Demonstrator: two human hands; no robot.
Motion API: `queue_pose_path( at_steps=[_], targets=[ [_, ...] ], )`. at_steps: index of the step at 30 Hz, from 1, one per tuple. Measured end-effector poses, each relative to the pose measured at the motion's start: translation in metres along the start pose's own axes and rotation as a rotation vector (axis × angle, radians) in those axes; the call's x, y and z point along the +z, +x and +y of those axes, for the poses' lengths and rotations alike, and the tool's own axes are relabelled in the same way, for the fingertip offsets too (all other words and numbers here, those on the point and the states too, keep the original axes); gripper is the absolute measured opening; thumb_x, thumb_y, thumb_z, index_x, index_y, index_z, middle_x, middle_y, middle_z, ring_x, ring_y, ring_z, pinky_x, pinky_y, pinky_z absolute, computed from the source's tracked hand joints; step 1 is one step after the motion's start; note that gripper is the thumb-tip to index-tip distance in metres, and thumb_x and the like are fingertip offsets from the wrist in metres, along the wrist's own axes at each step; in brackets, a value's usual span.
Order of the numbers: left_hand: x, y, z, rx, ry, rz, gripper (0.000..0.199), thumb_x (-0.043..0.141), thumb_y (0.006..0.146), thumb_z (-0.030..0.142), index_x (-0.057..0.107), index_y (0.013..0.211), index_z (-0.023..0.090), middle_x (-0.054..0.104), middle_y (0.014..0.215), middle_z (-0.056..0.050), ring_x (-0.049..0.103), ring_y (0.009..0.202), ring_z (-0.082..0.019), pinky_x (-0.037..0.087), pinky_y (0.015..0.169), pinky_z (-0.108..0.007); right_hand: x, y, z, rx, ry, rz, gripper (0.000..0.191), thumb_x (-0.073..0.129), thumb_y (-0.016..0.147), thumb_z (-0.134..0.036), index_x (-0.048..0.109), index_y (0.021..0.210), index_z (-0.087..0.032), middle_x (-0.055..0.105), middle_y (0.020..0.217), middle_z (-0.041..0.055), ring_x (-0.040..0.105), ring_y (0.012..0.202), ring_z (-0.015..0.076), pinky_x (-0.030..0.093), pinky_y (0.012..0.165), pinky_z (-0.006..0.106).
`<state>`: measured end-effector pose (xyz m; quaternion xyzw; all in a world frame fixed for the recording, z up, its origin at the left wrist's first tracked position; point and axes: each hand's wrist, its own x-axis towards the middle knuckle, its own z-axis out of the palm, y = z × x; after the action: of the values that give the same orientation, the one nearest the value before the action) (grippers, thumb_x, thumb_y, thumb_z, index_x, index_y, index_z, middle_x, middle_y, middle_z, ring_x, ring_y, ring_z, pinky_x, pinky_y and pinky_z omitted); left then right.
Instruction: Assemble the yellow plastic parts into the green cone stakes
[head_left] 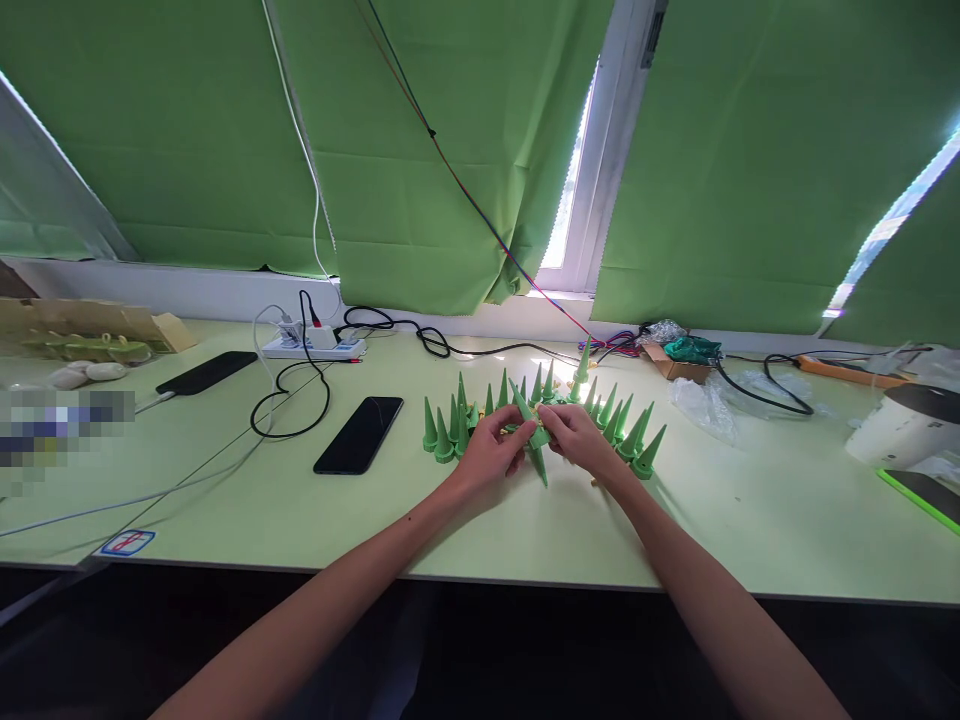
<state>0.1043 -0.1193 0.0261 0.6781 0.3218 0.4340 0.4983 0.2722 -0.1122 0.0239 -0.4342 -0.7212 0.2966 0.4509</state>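
Observation:
My left hand [491, 452] is closed round a green cone-shaped piece [523, 404] with a pointed tip, held tilted above the table. My right hand [576, 436] meets it with fingers pinched at the piece's side. Whatever lies between those fingertips is too small to make out. Below my hands another green spike [539, 468] points toward me; whether it is joined to the held piece I cannot tell. Several green cones [443, 440] with ridged round bases stand upright to the left. More cones [646, 455] stand behind and to the right, partly hidden by my hands.
A black phone [358, 436] lies left of the cones, with another dark phone [207, 373] farther left. Cables trail from a white power strip [349, 350] along the back. Clear plastic bags [702, 408], a small cardboard box [675, 364] and a white cylindrical device [900, 430] are at right.

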Motion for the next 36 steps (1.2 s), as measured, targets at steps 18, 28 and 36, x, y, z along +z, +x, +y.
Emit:
queue_pose_path(
  at_steps=[18,28,36],
  targets=[
    [0.006,-0.003,-0.001,0.18,0.351,0.256,0.025,0.055,0.088,0.042,0.058,0.101,0.02,0.055,0.106,-0.005,0.048,0.059,-0.008,0.04,0.055,-0.023,0.002,0.003,0.003,0.016,-0.086,0.178,0.053,0.04,0.092,-0.057,0.035,0.054,-0.021,0.036,0.046,-0.0037,0.035,0.045,0.0103,0.029,0.046,0.025],
    [0.002,0.004,-0.007,-0.096,-0.013,0.145,0.054,0.044,0.088,0.062,0.055,0.062,0.016,0.046,0.047,0.002,0.039,0.038,-0.008,0.03,0.041,-0.023,0.002,0.002,0.002,-0.039,-0.051,0.211,0.049,0.04,0.094,-0.056,0.041,0.06,-0.02,0.042,0.05,-0.0029,0.039,0.048,0.011,0.031,0.048,0.024],
    [0.002,0.007,-0.014,-0.231,-0.184,0.065,0.061,0.05,0.08,0.069,0.061,0.062,0.013,0.06,0.062,-0.006,0.044,0.038,-0.007,0.027,0.032,-0.022,0.007,-0.001,0.002,-0.096,-0.089,0.132,0.047,0.04,0.095,-0.051,0.04,0.06,-0.02,0.041,0.052,-0.0036,0.036,0.05,0.0106,0.03,0.05,0.024]
  ],
)
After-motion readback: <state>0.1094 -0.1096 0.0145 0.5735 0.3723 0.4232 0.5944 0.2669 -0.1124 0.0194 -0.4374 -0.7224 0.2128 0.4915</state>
